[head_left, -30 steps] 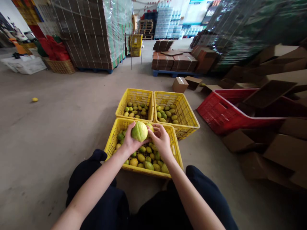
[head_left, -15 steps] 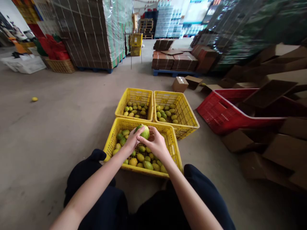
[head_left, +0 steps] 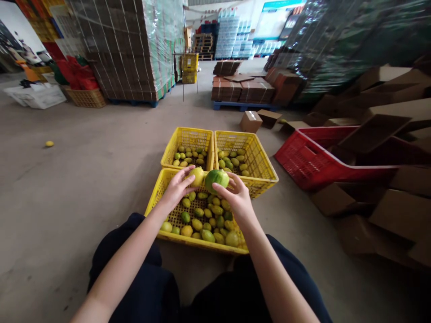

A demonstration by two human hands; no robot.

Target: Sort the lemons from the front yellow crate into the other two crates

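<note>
Left hand (head_left: pixel 175 189) moved off right hand (head_left: pixel 240 196), fingers clamped on yellow fruit (head_left: pixel 197 176) left, green fruit (head_left: pixel 217 180) right. Prob mid-check; releasing either called for looser fingers.

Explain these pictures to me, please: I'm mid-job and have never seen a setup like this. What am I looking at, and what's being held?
There is no machine here: a person works with two bare hands. Every picture comes from one camera worn on the head, looking forward and down.

The left hand holds a yellow fruit; the right hand holds a green fruit. They are side by side above the front yellow crate, which has more fruit lying in it.

Behind it on the floor are two more yellow crates, also with fruit. A red crate is at picture right, among cardboard boxes.
</note>
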